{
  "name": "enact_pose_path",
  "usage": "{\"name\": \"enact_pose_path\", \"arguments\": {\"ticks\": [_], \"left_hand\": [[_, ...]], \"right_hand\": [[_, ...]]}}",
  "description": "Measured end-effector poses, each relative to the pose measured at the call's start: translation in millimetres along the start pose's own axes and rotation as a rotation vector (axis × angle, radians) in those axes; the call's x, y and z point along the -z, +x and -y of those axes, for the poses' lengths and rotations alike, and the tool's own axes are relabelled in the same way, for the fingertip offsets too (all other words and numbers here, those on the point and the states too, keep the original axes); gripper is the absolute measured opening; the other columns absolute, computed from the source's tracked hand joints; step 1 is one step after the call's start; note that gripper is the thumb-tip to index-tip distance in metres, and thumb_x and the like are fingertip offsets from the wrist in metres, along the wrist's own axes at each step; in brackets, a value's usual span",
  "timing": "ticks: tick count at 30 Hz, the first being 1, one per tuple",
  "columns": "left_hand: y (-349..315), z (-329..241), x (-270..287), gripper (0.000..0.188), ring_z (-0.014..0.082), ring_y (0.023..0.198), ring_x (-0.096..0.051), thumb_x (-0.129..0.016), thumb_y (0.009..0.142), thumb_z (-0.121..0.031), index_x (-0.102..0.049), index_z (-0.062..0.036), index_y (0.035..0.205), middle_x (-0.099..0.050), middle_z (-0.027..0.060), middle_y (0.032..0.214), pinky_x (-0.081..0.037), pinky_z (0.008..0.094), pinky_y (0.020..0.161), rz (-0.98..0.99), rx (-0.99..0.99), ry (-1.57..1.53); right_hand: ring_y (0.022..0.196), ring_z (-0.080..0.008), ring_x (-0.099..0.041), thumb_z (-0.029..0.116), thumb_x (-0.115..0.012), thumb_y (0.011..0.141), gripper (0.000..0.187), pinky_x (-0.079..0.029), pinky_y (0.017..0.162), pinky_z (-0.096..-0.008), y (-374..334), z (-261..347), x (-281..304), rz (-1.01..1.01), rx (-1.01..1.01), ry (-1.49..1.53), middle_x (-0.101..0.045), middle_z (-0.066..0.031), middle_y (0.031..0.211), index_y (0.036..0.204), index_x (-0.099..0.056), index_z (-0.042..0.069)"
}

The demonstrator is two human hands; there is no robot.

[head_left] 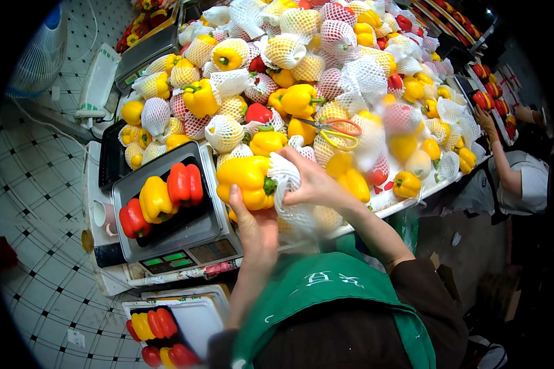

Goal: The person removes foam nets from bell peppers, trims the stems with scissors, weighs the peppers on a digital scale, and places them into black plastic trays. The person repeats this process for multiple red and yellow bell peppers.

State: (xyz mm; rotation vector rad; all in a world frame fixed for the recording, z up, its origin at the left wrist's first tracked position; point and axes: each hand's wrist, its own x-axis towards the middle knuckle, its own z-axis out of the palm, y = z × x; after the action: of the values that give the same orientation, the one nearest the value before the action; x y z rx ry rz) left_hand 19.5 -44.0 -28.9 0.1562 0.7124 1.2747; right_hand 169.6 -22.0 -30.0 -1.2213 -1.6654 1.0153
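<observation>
The left hand [258,224] was turned palm up just right of the scale [184,240], its fingers curled under a large yellow pepper [243,178] and its thumb upright against the near side. The right hand [314,182] came over from farther right of the scale, back of the hand up, its fingers closed on a white foam net [285,175] at the pepper's stem end. The net's loose end hung down, blurred, and both forearms rose from below, the right one slanting across the near edge of the table [385,211].

On the scale sat a black tray [163,229] with a yellow pepper between two red ones. A white mug [103,215] stood left of the scale, close by. Behind it and to its right spread a heap of peppers [298,98], many in foam nets, with open scissors [319,125] lying on top. A hazy smear hid part of the heap.

Below the scale, a white foam box [197,320] stood beside packed trays [151,324]. Tiled floor [37,264] stretched to the scale's left, a fan [40,58] beyond; far to its right, another person [523,178] reached toward more peppers.
</observation>
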Motion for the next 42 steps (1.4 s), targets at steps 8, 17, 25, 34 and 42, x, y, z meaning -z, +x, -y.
{"name": "enact_pose_path", "arguments": {"ticks": [8, 17, 25, 34, 42], "left_hand": [[2.8, 3.4, 2.5, 0.062, 0.0218, 0.119, -0.050, -0.057, 0.087, -0.052, -0.043, -0.0128, 0.132, -0.052, 0.0049, 0.128, -0.039, 0.0402, 0.102, 0.028, -0.006, 0.032], [4.3, -2.2, 1.4, 0.061, 0.0222, 0.118, -0.051, -0.056, 0.087, -0.053, -0.044, -0.0121, 0.132, -0.052, 0.0050, 0.128, -0.040, 0.0407, 0.102, 0.017, 0.009, -0.002], [13.6, -4.3, 0.9, 0.059, 0.0238, 0.113, -0.055, -0.057, 0.085, -0.054, -0.051, -0.0130, 0.127, -0.057, 0.0060, 0.123, -0.043, 0.0436, 0.098, 0.048, 0.104, -0.099], [2.2, 15.5, -2.8, 0.059, 0.0224, 0.110, -0.056, -0.055, 0.087, -0.053, -0.049, -0.0104, 0.127, -0.057, 0.0070, 0.121, -0.045, 0.0402, 0.095, -0.057, -0.069, 0.013], [17.2, 0.5, 14.7, 0.062, 0.0272, 0.112, -0.054, -0.056, 0.082, -0.058, -0.049, -0.0158, 0.127, -0.054, 0.0075, 0.125, -0.049, 0.0466, 0.089, -0.005, 0.184, -0.141]], "right_hand": [[0.099, -0.0229, -0.058, 0.022, -0.073, 0.059, 0.068, -0.045, 0.089, -0.0321, -5.8, 4.4, -4.4, -0.099, -0.104, 0.095, -0.058, -0.0136, 0.107, 0.118, -0.046, 0.002], [0.102, -0.0215, -0.056, 0.017, -0.071, 0.061, 0.068, -0.044, 0.089, -0.0312, -8.9, 3.7, -11.6, -0.048, -0.075, 0.122, -0.055, -0.0148, 0.110, 0.121, -0.043, 0.002], [0.112, -0.0189, -0.050, 0.022, -0.071, 0.068, 0.073, -0.039, 0.097, -0.0309, -22.2, 9.7, -18.5, -0.212, -0.159, 0.314, -0.052, -0.0107, 0.119, 0.130, -0.039, 0.002], [0.105, -0.0191, -0.053, 0.020, -0.068, 0.068, 0.062, -0.041, 0.092, -0.0308, -15.3, -5.0, -33.4, -0.273, -0.140, 0.271, -0.054, -0.0107, 0.111, 0.121, -0.044, 0.001], [0.075, -0.0122, -0.063, 0.018, -0.058, 0.089, 0.023, -0.053, 0.067, -0.0275, -10.3, -44.7, -20.2, -0.534, -0.365, 1.025, -0.064, -0.0051, 0.090, 0.106, -0.058, 0.003]]}}
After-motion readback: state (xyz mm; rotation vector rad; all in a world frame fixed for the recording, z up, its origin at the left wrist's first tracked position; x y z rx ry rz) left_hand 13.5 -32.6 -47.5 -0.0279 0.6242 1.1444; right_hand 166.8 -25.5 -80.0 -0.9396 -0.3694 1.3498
